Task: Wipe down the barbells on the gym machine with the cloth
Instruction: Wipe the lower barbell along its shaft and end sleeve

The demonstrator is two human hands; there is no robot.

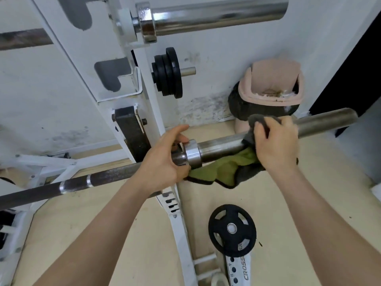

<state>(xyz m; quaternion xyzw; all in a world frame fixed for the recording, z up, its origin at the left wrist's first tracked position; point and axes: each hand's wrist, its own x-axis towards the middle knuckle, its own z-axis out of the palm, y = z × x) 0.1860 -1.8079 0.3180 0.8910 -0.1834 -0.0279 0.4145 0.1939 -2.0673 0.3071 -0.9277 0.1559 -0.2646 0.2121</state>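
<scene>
Presently steadying the lower barbell [111, 174] with the left hand [162, 162] curled round it at the collar [192, 154], and squeezing the green-grey cloth [224, 168] round the sleeve [321, 120] just beyond that collar with the right hand [276, 145], presumably to scrub it.

left hand [162, 162]: bare, nothing worn | right hand [276, 145]: bare, nothing worn | left forearm [99, 234]: bare along all that shows, slender | right forearm [321, 219]: likewise bare, slender
</scene>
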